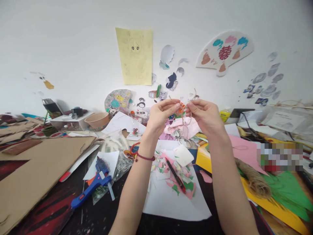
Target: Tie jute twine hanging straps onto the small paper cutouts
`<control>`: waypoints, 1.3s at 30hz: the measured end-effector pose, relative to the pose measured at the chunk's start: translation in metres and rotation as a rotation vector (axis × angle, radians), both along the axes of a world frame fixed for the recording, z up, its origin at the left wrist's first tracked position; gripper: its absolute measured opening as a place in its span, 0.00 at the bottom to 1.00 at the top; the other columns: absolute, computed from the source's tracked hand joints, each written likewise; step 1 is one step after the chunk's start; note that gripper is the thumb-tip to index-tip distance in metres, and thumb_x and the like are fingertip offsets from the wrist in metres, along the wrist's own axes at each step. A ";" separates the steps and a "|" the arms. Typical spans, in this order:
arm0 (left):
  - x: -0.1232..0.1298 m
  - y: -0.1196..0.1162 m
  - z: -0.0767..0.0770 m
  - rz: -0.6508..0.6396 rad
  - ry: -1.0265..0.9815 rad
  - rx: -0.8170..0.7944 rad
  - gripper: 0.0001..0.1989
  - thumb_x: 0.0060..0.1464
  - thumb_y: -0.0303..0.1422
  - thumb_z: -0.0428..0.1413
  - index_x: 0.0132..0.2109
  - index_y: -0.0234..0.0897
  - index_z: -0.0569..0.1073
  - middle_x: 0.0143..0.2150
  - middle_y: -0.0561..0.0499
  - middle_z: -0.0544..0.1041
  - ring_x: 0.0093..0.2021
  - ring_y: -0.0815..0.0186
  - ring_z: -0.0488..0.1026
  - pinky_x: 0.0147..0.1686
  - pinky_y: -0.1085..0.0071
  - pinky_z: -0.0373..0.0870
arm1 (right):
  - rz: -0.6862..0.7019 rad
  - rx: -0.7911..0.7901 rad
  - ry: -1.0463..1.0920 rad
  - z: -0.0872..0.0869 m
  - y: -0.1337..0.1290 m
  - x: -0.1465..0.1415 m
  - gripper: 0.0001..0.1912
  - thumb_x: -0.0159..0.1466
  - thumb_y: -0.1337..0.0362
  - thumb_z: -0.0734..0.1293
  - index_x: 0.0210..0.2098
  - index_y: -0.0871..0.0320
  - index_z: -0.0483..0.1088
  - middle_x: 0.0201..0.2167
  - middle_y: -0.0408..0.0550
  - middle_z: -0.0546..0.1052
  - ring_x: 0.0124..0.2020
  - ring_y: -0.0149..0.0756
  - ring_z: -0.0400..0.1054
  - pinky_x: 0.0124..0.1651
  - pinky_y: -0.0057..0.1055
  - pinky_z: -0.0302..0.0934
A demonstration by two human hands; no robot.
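Observation:
Both hands are raised in front of me over the middle of the table. My left hand [161, 115] pinches a thin piece of twine [195, 92] between thumb and fingertips. Close beside it, my right hand [204, 117] pinches the same twine, whose loose ends stick up above the fingers. Part of the twine seems to hang in a loop between the hands. Below them lies a white sheet of paper [168, 205] with pink, green and white paper scraps [189, 186] and a dark pen [175, 175] on it.
A blue glue gun [91, 192] and a large cardboard sheet [51, 169] lie at left, near a bowl [97, 121]. To the right are a twine bundle [256, 182], green paper [285, 192] and pink paper [244, 151]. Behind the hands sits a pink cloth-like heap [179, 126].

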State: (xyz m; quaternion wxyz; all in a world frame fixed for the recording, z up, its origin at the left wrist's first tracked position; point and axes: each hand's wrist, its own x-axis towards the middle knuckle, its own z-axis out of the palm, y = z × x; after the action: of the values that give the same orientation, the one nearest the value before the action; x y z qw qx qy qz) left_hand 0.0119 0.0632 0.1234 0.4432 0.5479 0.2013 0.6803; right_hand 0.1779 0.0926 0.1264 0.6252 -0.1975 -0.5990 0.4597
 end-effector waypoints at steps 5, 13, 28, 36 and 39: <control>0.011 0.006 -0.004 0.024 -0.122 -0.017 0.14 0.44 0.33 0.71 0.38 0.37 0.79 0.35 0.52 0.82 0.33 0.71 0.77 0.40 0.71 0.72 | -0.012 0.058 -0.095 -0.001 -0.004 -0.002 0.13 0.52 0.58 0.81 0.31 0.58 0.80 0.24 0.42 0.78 0.24 0.27 0.70 0.29 0.25 0.66; 0.020 -0.002 0.001 0.154 -0.109 0.124 0.07 0.53 0.31 0.66 0.41 0.39 0.78 0.45 0.50 0.82 0.43 0.67 0.80 0.48 0.66 0.74 | 0.023 0.081 -0.166 0.006 -0.015 0.000 0.11 0.53 0.59 0.80 0.31 0.58 0.81 0.21 0.41 0.76 0.22 0.25 0.67 0.27 0.24 0.64; -0.005 -0.028 0.016 0.613 0.331 0.384 0.19 0.51 0.35 0.68 0.50 0.44 0.73 0.49 0.49 0.77 0.38 0.67 0.73 0.36 0.69 0.68 | -0.143 0.181 -0.023 0.012 -0.031 -0.006 0.09 0.55 0.59 0.79 0.30 0.56 0.79 0.21 0.41 0.77 0.19 0.27 0.69 0.25 0.27 0.65; 0.001 -0.043 0.022 0.819 0.787 0.753 0.08 0.61 0.40 0.61 0.39 0.41 0.78 0.41 0.47 0.80 0.43 0.59 0.70 0.46 0.61 0.61 | -0.219 0.197 -0.003 0.014 -0.040 -0.008 0.10 0.57 0.57 0.78 0.27 0.55 0.78 0.19 0.40 0.74 0.19 0.27 0.66 0.23 0.28 0.62; 0.007 -0.041 0.019 0.850 0.795 0.697 0.10 0.61 0.42 0.59 0.40 0.41 0.79 0.41 0.47 0.79 0.43 0.58 0.69 0.45 0.61 0.60 | -0.220 0.178 0.031 0.015 -0.042 -0.008 0.10 0.56 0.57 0.79 0.26 0.55 0.78 0.18 0.40 0.72 0.19 0.27 0.63 0.22 0.28 0.60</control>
State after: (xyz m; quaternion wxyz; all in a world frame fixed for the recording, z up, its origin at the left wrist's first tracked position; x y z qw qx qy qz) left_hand 0.0193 0.0217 0.1428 -0.1731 0.7406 0.3158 0.5673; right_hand 0.1697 0.0511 0.1414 0.6962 -0.1986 -0.6024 0.3362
